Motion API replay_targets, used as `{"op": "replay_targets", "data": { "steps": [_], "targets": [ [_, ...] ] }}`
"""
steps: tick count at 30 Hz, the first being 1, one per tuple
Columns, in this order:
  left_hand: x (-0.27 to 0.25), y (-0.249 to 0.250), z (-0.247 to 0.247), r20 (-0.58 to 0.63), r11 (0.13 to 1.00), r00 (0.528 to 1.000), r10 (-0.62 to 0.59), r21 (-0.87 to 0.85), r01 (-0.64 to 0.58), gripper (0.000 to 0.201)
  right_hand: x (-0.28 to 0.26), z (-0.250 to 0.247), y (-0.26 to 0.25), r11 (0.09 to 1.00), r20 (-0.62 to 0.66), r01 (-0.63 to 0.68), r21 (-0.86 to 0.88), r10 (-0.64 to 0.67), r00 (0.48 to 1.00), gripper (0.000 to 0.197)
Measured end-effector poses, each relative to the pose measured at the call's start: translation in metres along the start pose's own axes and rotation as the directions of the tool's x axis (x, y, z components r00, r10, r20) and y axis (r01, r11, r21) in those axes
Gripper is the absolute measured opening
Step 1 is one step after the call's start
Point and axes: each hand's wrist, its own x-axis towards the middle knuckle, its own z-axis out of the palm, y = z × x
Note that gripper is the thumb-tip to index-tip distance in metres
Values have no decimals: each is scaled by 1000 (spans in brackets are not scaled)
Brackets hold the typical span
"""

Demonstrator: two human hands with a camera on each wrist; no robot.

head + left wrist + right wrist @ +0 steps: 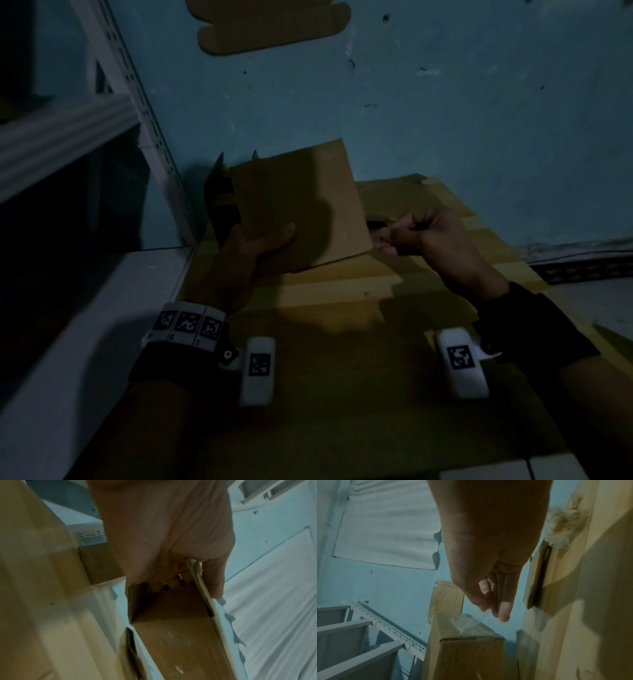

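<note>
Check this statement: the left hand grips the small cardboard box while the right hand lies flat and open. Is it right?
Not quite. The left hand grips the small cardboard box, but the right hand pinches clear tape running to the box, as the right wrist view shows.

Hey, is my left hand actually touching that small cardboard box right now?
Touching. The left wrist view shows the left hand gripping a wall of the cardboard box between thumb and fingers.

The wall (pixel 445 102) behind and rack (pixel 145 113) left hem the box (pixel 298 205).
</note>
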Motion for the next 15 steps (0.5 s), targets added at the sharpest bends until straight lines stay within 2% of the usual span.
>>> {"op": "replay_targets", "data": {
  "steps": [4,8,10,12,15],
  "targets": [
    [0,-4,3,-7,999,1000,-19,-40,18,61,0,0,0,997,-35,-22,-70,19,999,12],
    [-3,-6,10,-43,998,998,-35,-53,33,43,-1,4,-1,995,-62,-39,-89,34,997,10],
    [-3,-7,12,-36,995,999,-38,-96,35,41,-1,3,-1,992,-93,-32,-124,20,995,11],
    [-3,-4,11,-33,989,998,-60,-141,55,48,1,0,2,984,-162,-26,-175,-2,987,17],
    [-1,0,8,14,983,998,-56,-175,58,73,2,-4,4,985,-197,-48,-167,14,980,24]
  ]
}}
